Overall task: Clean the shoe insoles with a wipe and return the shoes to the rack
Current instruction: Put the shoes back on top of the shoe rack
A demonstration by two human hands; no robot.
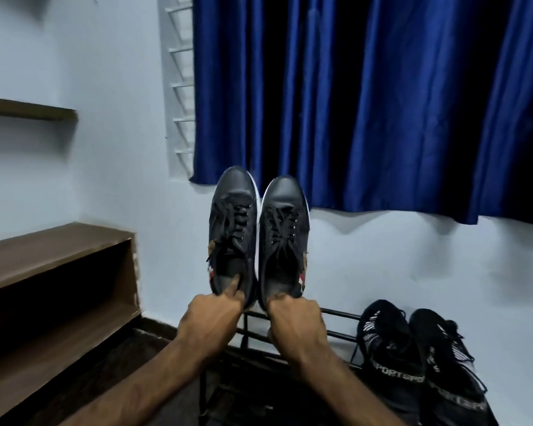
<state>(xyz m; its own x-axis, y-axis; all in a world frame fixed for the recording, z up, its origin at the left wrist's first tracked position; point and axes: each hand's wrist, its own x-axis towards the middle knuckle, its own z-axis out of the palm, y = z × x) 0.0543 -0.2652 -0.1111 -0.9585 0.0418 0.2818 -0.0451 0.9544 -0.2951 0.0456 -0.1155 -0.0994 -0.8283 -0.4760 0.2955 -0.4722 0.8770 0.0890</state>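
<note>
Head view: left grip holds the left sneaker by its heel, index finger poked into the heel opening, other fingers curled under. Right grip is wrapped round the heel of the right sneaker, fingers curled over the collar. Both are dark, laced and white-soled, held up in the air side by side, inner edges touching, toes pointing up and away toward the blue curtain. Their interiors are too dark to make out the insoles. Below the hands is a black metal rack; its right part carries a pair of black knit sports shoes with white lettering. A brown wooden shelf unit stands at left against the pale wall.
</note>
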